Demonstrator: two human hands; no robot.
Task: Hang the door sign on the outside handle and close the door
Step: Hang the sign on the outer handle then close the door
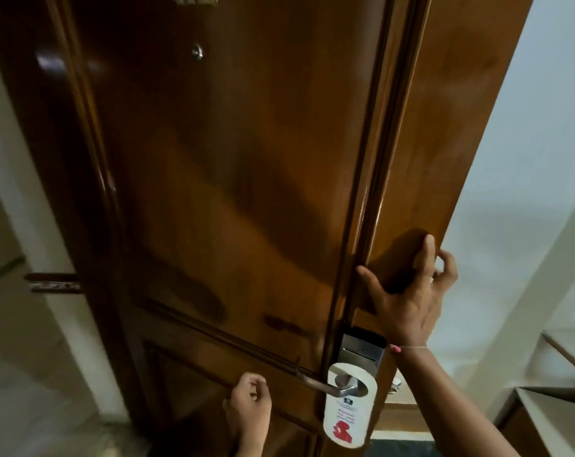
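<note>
The brown wooden door (233, 179) stands open, its edge (444, 143) turned toward me. A white door sign (347, 413) with a red figure hangs on the silver lever handle (332, 387), under the metal lock plate (362, 349). My right hand (411, 291) is spread over the door's edge just above the lock, thumb on the face, fingers curled round the far side. My left hand (249, 407) hovers loosely curled, holding nothing, just left of the lever's tip and apart from it.
A peephole (197, 51) sits high on the door. White wall (526, 192) lies to the right past the edge, with a wooden counter (550, 420) at lower right. A second knob (395, 385) pokes out on the door's other side.
</note>
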